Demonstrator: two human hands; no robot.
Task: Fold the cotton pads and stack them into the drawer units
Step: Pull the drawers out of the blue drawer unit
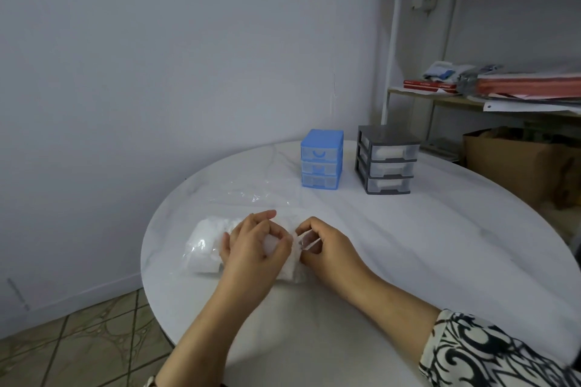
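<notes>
Head view, looking down on a round white marble-look table [408, 245] set against a pale wall, metal shelving with papers and a cardboard box off to the right. Next in size: a grey three-drawer plastic unit [386, 160] with clear drawer fronts, white contents visible in all three, and beside it on the left a smaller blue three-drawer plastic unit [320, 159], drawers closed on both. A crumpled clear plastic sheet [248, 192] lies between the units and the hands.

Near the table's front-left sits the clear plastic bag of white cotton pads [207, 248], well apart from both units. The left hand [254, 248] rests over the bag's right end, thumb and forefinger curled and pinching at the plastic. The right hand [327, 245] is just beside it, fingers curled around a thin white drawstring [309, 240] (or pull tie, hard to tell) stretched taut at the bag's mouth. Hands are close together, almost touching.

Judgement: step is opening the pack; no loose pad is out for folding yet. Pads should be very light, soft, compressible and prone to fluffing or tearing if dragged; bag film is slippery. Best hold is the bag neck with one hand, the string with the other, then lift pads by an edge with a light pinch.
</notes>
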